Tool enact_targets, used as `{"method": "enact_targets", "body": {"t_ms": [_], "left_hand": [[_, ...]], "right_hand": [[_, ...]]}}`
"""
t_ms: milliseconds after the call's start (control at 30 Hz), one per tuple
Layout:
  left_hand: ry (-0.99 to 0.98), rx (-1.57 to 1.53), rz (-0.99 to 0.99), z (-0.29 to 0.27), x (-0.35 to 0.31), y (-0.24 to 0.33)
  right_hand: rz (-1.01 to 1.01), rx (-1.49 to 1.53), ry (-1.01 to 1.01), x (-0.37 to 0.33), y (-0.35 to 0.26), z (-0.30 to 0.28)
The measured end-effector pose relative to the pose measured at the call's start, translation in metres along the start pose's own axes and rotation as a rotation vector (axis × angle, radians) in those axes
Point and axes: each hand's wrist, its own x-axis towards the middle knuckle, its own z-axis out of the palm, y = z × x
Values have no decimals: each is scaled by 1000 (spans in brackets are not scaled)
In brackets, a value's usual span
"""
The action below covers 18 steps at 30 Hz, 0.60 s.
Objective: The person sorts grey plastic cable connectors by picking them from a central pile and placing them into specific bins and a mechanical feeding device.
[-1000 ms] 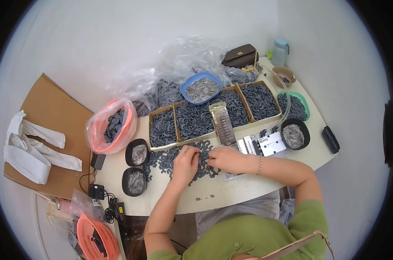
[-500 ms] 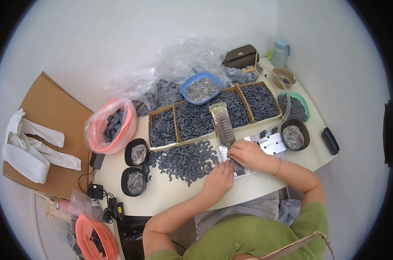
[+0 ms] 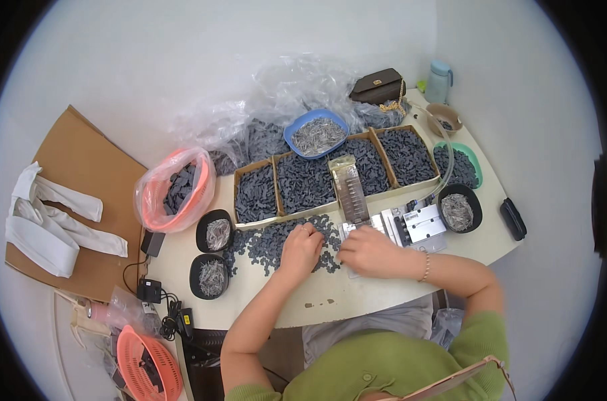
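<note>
My left hand [image 3: 301,250] rests over the loose spread of small dark grey plastic pieces [image 3: 266,246], its fingers curled together at the pile's right side. What they pinch, if anything, is hidden. Close beside it, my right hand [image 3: 370,253] lies at the left front of a metal fixture [image 3: 385,224], fingers bent and pressed together; their tips hide whatever is between them. Behind that hand, a long clear tray with rows of slots [image 3: 349,190] leans from the sectioned box down to the fixture. A silver block [image 3: 424,224] with a hose forms the fixture's right side.
A cardboard box with several compartments [image 3: 255,220] of dark pieces spans the back. Metal pins fill a blue bowl [image 3: 292,142] and black bowls [image 3: 228,276] at left and right [image 3: 478,210]. A pink basket [image 3: 197,208] stands left, a green bowl [image 3: 478,167] right.
My left hand has moved left from the fixture onto the loose grey pieces. My right hand has shifted slightly left and toward me, showing more of the fixture.
</note>
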Motion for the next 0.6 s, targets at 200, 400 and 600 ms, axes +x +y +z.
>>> {"method": "enact_targets", "body": {"t_ms": [200, 400, 600], "left_hand": [[114, -136, -150, -2, 11, 8], [31, -406, -260, -16, 8, 1], [88, -396, -338, -25, 12, 4]], "right_hand": [[-3, 41, -35, 19, -12, 36], [2, 168, -58, 15, -1, 28], [11, 85, -130, 19, -5, 25]]}}
